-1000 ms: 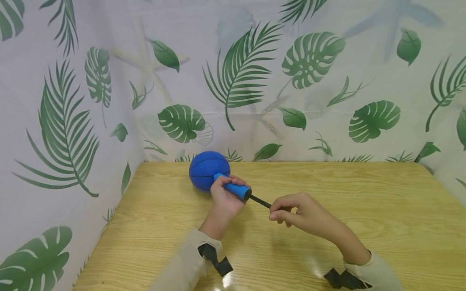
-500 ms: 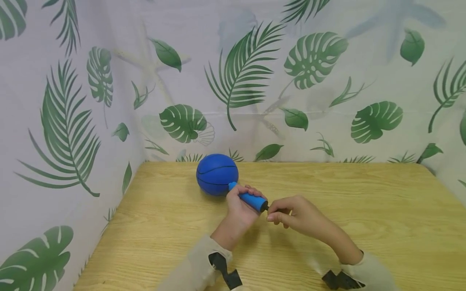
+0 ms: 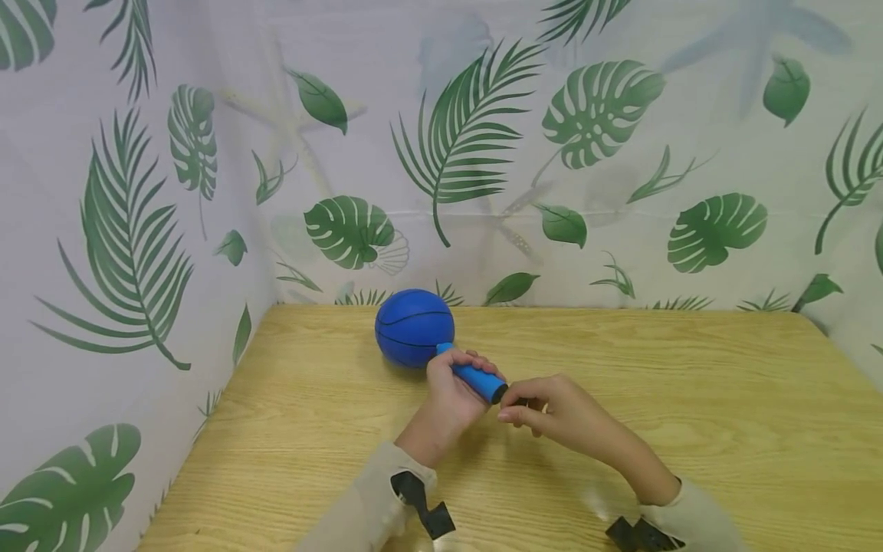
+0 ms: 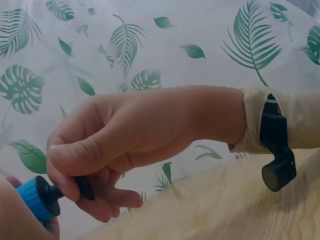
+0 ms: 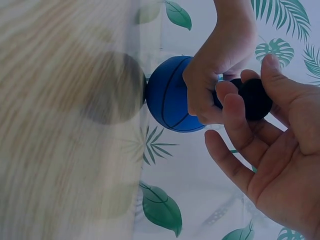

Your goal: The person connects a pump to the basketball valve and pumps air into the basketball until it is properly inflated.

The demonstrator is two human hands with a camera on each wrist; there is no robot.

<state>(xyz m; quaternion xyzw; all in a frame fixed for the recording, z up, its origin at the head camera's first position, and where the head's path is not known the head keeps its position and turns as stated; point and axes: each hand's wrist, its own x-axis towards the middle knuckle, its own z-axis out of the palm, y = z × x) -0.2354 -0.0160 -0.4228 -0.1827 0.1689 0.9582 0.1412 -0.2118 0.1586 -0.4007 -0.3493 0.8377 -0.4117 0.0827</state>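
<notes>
A blue ball [image 3: 412,323] with black seam lines sits on the table, touching the tip of a blue hand pump [image 3: 480,382]. My left hand [image 3: 451,399] grips the pump's barrel, fingers curled round it. At the barrel's black end, my right hand [image 3: 562,418] pinches the pump's black handle [image 4: 85,188] between thumb and fingers. Only a short stub of rod shows between cap and handle in the left wrist view. From the right wrist, the handle's round black end [image 5: 256,99] faces the camera, and the left hand partly covers the ball.
The wood-grain table [image 3: 655,383] reaches back to a white curtain [image 3: 483,176] printed with green leaves, which also hangs along the left side. Black wrist cameras [image 3: 422,506] sit on both beige sleeves.
The black rod, long and exposed a second ago, has slid almost wholly into the barrel. The ball, pump and left hand have shifted right, toward the right hand, which has moved slightly left.
</notes>
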